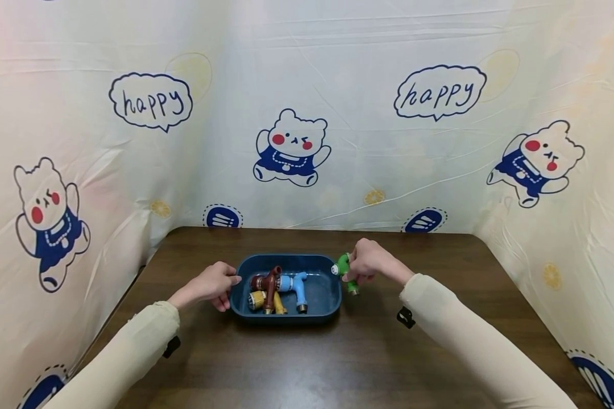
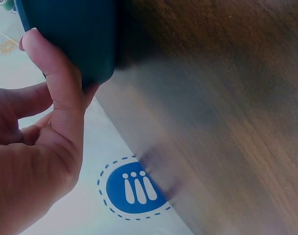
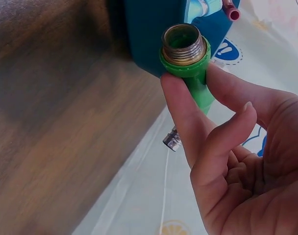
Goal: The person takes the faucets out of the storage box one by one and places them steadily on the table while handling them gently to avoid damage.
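I find left hand (image 1: 216, 286) gripping tray (image 1: 319, 295), right hand (image 1: 372, 261) pinching green tap (image 1: 344, 264). A slack pinch could drop it.

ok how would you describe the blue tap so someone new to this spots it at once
On the brown table, find the dark blue tray whose end the left hand grips. Inside, to the right of the brown tap and the yellow tap, lies the blue tap. It is the only light blue one there.
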Tool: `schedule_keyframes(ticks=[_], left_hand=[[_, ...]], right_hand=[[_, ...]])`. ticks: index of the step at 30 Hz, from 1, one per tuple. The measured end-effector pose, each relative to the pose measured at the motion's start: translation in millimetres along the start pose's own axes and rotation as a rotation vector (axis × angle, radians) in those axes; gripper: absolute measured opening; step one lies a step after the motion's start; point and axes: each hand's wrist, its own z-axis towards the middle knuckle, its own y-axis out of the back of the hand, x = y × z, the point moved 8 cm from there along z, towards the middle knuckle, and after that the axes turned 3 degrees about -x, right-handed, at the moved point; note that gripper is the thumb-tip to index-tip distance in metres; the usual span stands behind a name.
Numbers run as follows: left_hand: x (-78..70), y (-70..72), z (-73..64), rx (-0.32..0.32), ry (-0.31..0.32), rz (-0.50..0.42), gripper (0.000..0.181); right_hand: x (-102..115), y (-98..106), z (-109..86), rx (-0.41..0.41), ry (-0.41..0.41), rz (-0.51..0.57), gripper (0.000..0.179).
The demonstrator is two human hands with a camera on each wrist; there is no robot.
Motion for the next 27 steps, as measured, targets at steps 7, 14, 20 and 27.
schedule_keyframes(ticks=[7, 14, 20, 27], left_hand=[[-0.3, 0.2, 0.8, -0.002, 0.001, -0.001, 0.034], [-1.6, 0.2, 0.8, -0.003, 0.004, -0.011, 0.034], [-0.5, -0.1, 0.6, -0.003, 0.011, -0.007, 0.034], [-0.5, -0.4, 0.7, -0.001, 0.004, -0.003, 0.03]], right_hand=[[-6, -1, -1.9, 0.013, 0.002, 0.02, 0.023], [-14, -1, -1.3, 0.013, -0.009, 0.023, 0.022], [-23, 0, 0.5, 0.011, -0.028, 0.023, 0.024], [-33, -2, 0.3, 0.019, -0.042, 0.028, 0.023]])
